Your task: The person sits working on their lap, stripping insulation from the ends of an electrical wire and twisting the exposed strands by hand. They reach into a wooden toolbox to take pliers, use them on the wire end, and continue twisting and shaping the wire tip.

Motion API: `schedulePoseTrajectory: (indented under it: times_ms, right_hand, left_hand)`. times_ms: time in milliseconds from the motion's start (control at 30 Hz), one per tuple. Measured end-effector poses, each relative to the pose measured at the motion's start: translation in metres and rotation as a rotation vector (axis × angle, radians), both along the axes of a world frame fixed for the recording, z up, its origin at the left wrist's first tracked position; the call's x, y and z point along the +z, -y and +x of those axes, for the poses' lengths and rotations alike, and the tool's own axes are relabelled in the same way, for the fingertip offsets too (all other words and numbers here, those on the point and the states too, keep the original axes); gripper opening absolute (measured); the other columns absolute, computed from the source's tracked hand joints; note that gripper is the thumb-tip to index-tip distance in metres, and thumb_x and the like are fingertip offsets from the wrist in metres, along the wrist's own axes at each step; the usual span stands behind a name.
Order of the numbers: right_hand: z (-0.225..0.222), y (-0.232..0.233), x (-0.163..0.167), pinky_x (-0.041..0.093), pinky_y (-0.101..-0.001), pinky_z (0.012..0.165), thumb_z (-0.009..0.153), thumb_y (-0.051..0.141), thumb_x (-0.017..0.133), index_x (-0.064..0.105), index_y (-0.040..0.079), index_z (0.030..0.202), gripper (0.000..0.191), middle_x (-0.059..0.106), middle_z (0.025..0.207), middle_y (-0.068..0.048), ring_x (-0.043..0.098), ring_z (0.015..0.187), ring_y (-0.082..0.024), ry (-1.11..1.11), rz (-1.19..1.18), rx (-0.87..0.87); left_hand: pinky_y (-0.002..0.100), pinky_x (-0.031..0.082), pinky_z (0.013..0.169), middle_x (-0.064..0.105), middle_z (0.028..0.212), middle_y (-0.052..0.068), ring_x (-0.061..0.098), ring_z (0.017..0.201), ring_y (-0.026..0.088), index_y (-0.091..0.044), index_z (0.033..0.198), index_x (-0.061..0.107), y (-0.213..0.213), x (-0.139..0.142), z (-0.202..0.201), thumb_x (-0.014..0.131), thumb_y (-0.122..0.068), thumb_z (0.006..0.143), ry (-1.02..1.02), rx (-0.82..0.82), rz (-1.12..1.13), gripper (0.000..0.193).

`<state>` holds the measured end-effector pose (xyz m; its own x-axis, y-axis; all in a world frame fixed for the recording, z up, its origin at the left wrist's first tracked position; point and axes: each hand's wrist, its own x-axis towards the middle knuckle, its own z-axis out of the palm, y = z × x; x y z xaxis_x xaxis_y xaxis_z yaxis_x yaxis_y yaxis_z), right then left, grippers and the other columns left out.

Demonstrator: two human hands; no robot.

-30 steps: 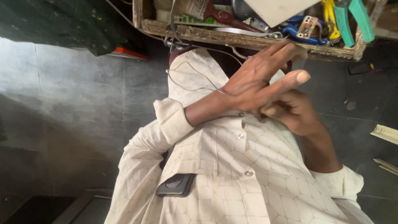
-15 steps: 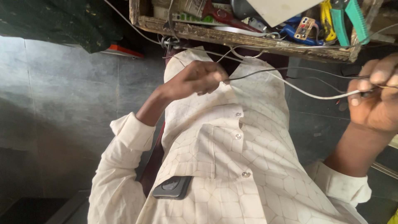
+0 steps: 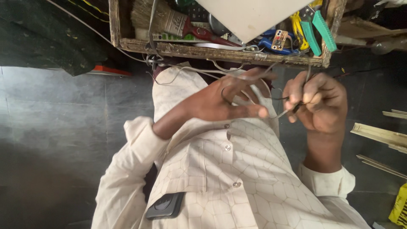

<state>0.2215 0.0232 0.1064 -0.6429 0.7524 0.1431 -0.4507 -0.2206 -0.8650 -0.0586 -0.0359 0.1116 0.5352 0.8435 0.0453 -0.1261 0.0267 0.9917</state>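
Observation:
My left hand [image 3: 220, 104] is held flat over my lap, fingers stretched to the right, with loops of a thin grey wire [image 3: 254, 91] running round them. My right hand [image 3: 320, 106] is closed in a fist beside it and pinches the same wire between thumb and fingers. The two hands are almost touching. The wire trails back up to a wooden toolbox [image 3: 220, 51] just beyond my hands. I wear a cream patterned shirt [image 3: 237, 169] with a dark phone [image 3: 165, 205] in its chest pocket.
The toolbox holds a brush [image 3: 157, 19], green-handled pliers [image 3: 318, 27], red and blue handled tools and a white board [image 3: 254, 15]. Pale wood strips [image 3: 377, 133] lie on the grey floor at the right, a yellow thing [image 3: 400, 208] at the bottom right, dark cloth [image 3: 46, 38] top left.
The hands, which had pulled the wire apart to full stretch, have come back together. The left hand has opened flat with wire looped round its fingers, and the right hand has moved left.

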Motion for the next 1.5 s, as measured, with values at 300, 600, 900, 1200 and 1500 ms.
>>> schedulePoseTrajectory:
  times_ms: [300, 600, 900, 1200, 1500]
  right_hand:
    - [0.008, -0.037, -0.01, 0.054, -0.0287, 0.054, 0.097, 0.01, 0.074, 0.055, 0.0, 0.104, 0.022, 0.064, 0.098, -0.018, 0.069, 0.086, -0.023, -0.157, -0.158, -0.173]
    - [-0.004, -0.027, -0.009, 0.054, -0.0293, 0.053, 0.098, 0.015, 0.072, 0.059, 0.002, 0.104, 0.019, 0.066, 0.096, -0.018, 0.071, 0.082, -0.022, -0.095, -0.098, -0.103]
    - [-0.036, -0.013, 0.009, 0.053, -0.0292, 0.055, 0.104, 0.012, 0.068, 0.059, 0.0, 0.104, 0.015, 0.064, 0.102, -0.021, 0.071, 0.082, -0.022, -0.029, -0.129, -0.101]
    - [-0.059, 0.02, 0.0, 0.06, -0.0252, 0.062, 0.113, 0.022, 0.058, 0.06, 0.001, 0.115, 0.021, 0.068, 0.113, -0.011, 0.068, 0.079, -0.011, 0.295, 0.133, -0.054]
    - [-0.083, 0.034, 0.013, 0.058, -0.0418, 0.077, 0.094, 0.029, 0.07, 0.065, 0.0, 0.125, 0.043, 0.07, 0.12, -0.017, 0.069, 0.088, -0.029, 0.812, 0.983, 0.224]
  left_hand:
    - [0.039, 0.059, 0.087, 0.068, 0.127, 0.013, 0.073, 0.106, 0.026, -0.005, 0.143, 0.048, -0.018, 0.017, -0.071, 0.092, -0.045, 0.07, -0.477, -0.346, 0.201, 0.095]
    - [0.038, 0.061, 0.095, 0.072, 0.118, 0.01, 0.072, 0.11, 0.023, -0.008, 0.126, 0.067, -0.011, 0.032, -0.046, 0.075, -0.027, 0.109, -0.537, 0.409, 0.673, 0.027]
    - [0.036, 0.054, 0.077, 0.071, 0.099, 0.008, 0.068, 0.088, 0.025, -0.003, 0.112, 0.069, -0.019, 0.034, 0.002, 0.068, -0.016, 0.109, -0.295, 0.412, 0.581, 0.014]
    - [0.021, 0.047, 0.066, 0.069, 0.091, -0.002, 0.058, 0.077, 0.002, 0.002, 0.111, 0.069, -0.006, 0.029, -0.023, 0.068, -0.017, 0.11, -0.042, 0.422, 0.09, 0.019]
    - [0.021, 0.051, 0.076, 0.066, 0.093, -0.001, 0.058, 0.084, 0.003, 0.002, 0.107, 0.066, -0.022, -0.001, 0.003, 0.07, -0.014, 0.109, 0.141, 0.489, -0.001, 0.017]
